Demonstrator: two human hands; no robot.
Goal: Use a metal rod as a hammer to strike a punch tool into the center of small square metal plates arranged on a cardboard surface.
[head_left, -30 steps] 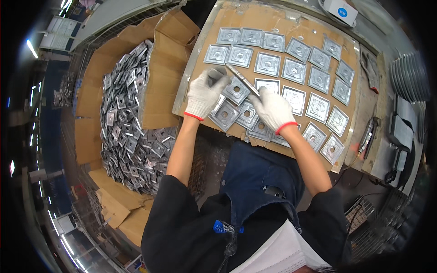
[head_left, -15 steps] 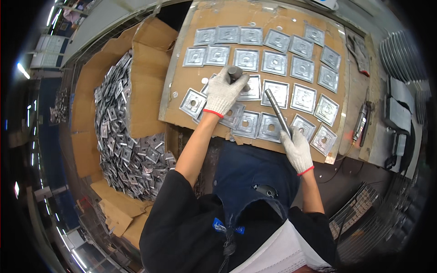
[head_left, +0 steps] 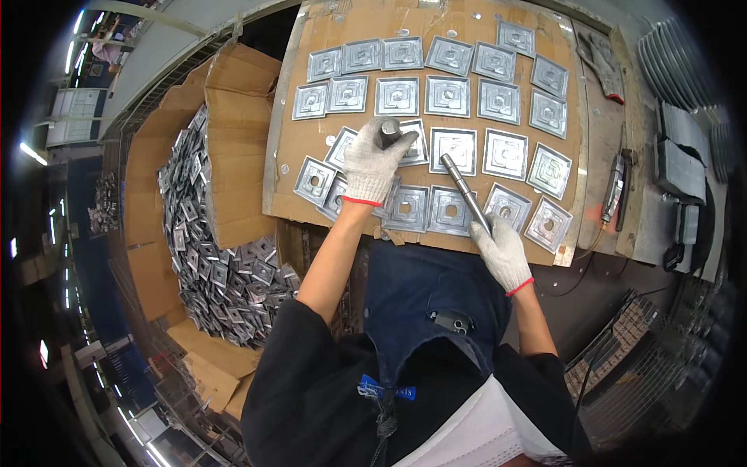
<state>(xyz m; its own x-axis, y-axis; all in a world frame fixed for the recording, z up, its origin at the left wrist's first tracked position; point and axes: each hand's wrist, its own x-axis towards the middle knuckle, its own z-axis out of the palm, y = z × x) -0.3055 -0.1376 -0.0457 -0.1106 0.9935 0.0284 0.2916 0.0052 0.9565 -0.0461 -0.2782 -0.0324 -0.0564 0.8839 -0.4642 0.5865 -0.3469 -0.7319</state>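
Two gloved hands work at frame centre: your right hand grips a steel rod angled over the square metal plates; farther up, your left hand closes around a dark cylindrical punch standing on the cardboard sheet. More plates fill the carton at left.

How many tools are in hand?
2: a short dark cylinder in the left hand, over the square plates; a long metal rod in the right hand, slanting up-left. None seem hidden.

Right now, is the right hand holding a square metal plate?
No, the right hand grips a long metal rod angled over the square plates on the cardboard.
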